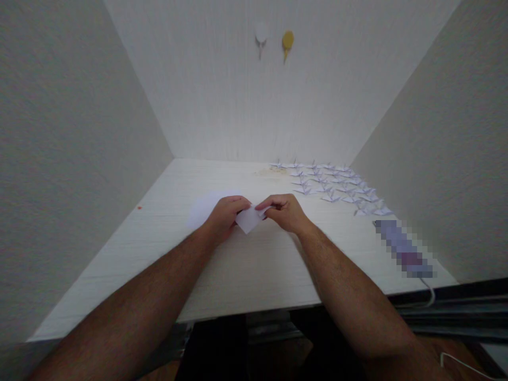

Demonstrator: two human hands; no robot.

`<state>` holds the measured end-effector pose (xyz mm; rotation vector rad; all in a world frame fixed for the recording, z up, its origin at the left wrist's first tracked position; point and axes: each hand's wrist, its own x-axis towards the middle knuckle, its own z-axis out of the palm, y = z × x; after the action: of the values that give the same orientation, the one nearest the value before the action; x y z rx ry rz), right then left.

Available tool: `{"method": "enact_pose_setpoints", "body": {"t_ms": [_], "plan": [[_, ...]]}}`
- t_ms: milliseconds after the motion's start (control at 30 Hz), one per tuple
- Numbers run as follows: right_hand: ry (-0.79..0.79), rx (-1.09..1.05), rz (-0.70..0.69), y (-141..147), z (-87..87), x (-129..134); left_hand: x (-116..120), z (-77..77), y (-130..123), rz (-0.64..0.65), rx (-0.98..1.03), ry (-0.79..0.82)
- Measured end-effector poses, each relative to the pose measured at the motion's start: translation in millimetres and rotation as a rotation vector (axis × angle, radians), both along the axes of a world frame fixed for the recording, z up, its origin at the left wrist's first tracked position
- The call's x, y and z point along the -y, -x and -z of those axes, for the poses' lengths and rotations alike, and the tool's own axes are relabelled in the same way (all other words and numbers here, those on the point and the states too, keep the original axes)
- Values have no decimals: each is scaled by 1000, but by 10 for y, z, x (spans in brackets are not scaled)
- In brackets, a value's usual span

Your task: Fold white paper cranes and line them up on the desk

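A small folded piece of white paper (246, 220) is held between my two hands, just above the middle of the table. My left hand (226, 216) grips its left edge, thumb on top and the other fingers mostly hidden. On the other side, my right hand (286, 212) pinches the paper's right part between thumb and forefinger. One corner of the paper points down toward me. Behind my left hand lie pale sheets of paper (204, 205), partly covered by that hand.
Several rows of folded white paper cranes (325, 188) stand at the back right of the white table (246, 286). A pixelated device (402, 248) with a white cable (431, 293) lies near the right edge. Walls close off three sides; a white hook (261, 34) and a yellow hook (288, 41) hang behind.
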<state>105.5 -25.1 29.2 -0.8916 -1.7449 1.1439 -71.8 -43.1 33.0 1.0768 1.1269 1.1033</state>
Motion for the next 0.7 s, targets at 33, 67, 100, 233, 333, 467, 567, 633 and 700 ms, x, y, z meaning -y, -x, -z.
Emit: {"method": "enact_pose_setpoints", "body": {"t_ms": [33,67,100,233,333,467,567,633,700], "plan": [[16,-11,-17,-5,-8,2,4,-5,1,28,8,-2],[32,-21,-35,-9,-18,5,7,-10,3,53,11,0],[47,-30,-50,-10,-29,10,9,-13,5,69,11,5],[90,-24,-60,6,-72,38,-1,5,28,51,-16,-13],[114,-21,-40,31,-86,55,-28,38,57,11,-110,-99],[167,-5,-20,46,-78,47,-42,39,82,-32,-278,-184],[183,15,-21,45,-58,25,-30,11,80,-46,-347,-203],[173,17,-26,43,-43,13,-23,-4,75,-45,-353,-209],[154,22,-25,41,-30,4,-20,-9,70,-43,-359,-217]]}}
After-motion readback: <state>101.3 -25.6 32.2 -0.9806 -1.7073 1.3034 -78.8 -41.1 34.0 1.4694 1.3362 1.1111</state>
